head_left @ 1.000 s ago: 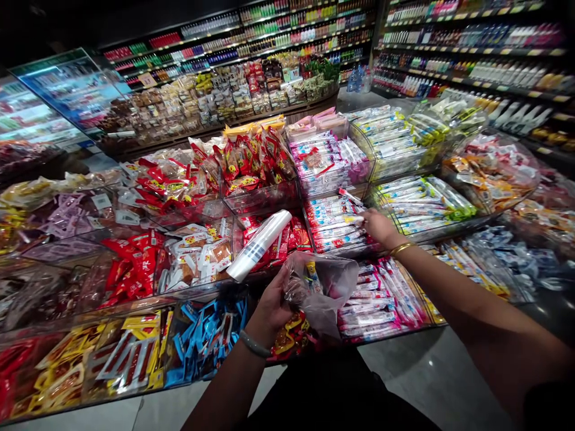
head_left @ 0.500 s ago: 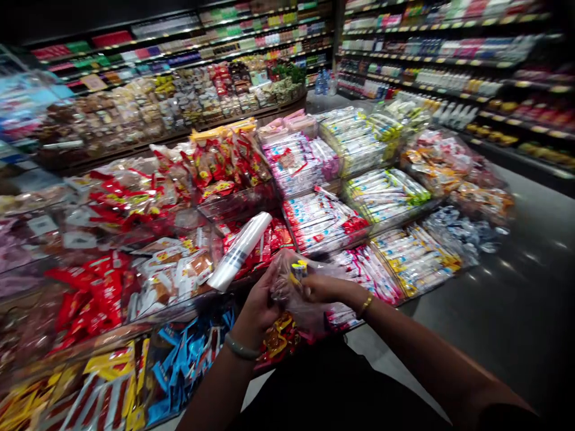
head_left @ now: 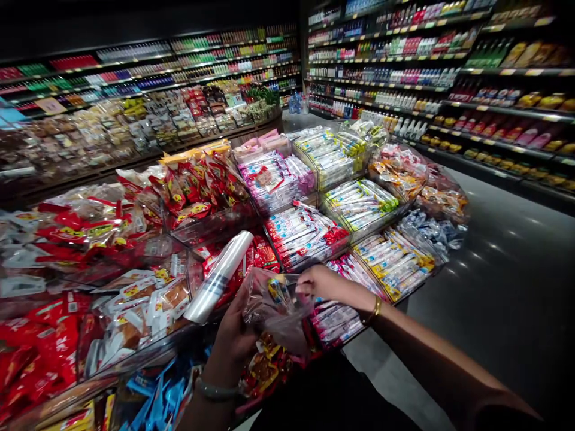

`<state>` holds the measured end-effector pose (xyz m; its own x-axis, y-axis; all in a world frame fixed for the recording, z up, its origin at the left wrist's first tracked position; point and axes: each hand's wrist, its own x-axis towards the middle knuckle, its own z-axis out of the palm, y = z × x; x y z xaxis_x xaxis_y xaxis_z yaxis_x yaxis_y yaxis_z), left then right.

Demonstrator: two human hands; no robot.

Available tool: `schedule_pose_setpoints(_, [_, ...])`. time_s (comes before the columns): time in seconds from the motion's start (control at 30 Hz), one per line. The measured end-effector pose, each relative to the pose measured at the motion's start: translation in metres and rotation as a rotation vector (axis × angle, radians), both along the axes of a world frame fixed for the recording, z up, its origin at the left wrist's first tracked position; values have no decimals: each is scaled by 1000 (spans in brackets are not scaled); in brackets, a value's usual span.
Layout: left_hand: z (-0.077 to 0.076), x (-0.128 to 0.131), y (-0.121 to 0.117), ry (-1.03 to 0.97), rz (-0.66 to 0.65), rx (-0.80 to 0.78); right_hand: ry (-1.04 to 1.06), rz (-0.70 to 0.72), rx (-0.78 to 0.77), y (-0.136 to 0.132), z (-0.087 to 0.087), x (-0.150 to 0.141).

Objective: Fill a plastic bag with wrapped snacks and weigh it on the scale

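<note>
My left hand (head_left: 236, 335) grips a clear, thin plastic bag (head_left: 276, 308); my right hand (head_left: 323, 284), fingers curled, is at its open edge, contents unclear.

back shelves (head_left: 197, 45) that stood packed with small bottles, side shelves (head_left: 390, 78) that carried bottles and jars, a pale sign (head_left: 51, 106) that rose beside heaped packaged goods (head_left: 148, 123), large clear bottles (head_left: 295, 103) that stood on the grey floor (head_left: 503, 263)

Clear plastic bag (head_left: 294, 329): thin, crinkled, gripped at one side by left hand (head_left: 231, 336), opposite rim met by fingers of right hand (head_left: 322, 284); lower part hanging slack. Yellow-and-blue wrapped packets (head_left: 278, 293) seen inside, tilted, near top.
</note>
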<state>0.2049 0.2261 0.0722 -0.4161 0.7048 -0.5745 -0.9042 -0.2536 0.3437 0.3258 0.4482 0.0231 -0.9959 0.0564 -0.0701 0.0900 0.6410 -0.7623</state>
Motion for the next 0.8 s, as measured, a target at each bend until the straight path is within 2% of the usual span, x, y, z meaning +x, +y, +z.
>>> schedule_pose_setpoints(0.03, [-3, 0, 0, -3, 6, 18, -25, -93, 58, 13, 1, -3])
schedule_pose_setpoints(0.1, [-9, 0, -1, -23, 23, 20, -100, -289, 269, 43, 2, -11])
schedule_pose_setpoints(0.17, [-14, 1, -4, -49, 42, -2, -164, -389, 470, 70, -2, -21])
schedule_pose_setpoints(0.27, [-17, 2, -7, -79, 57, -10, -219, -357, 556, 97, -11, -40])
schedule_pose_setpoints(0.43, [-15, 6, -5, -60, 48, 32, -335, -245, 627, 110, -22, -68])
schedule_pose_setpoints(0.53, [-14, 8, -3, -57, 44, 54, -338, -227, 662, 115, -18, -72])
schedule_pose_setpoints(0.63, [-15, 7, -2, -70, 42, 84, -261, -278, 688, 116, -1, -64])
schedule_pose_setpoints(0.7, [-15, 6, 1, -64, 47, 92, -110, -394, 591, 106, 12, -51])
schedule_pose_setpoints(0.73, [-14, 7, 3, -60, 46, 93, -15, -449, 471, 95, 18, -42])
schedule_pose_setpoints(0.8, [-9, 10, 9, -44, 45, 85, 158, -480, 101, 62, 22, -25])
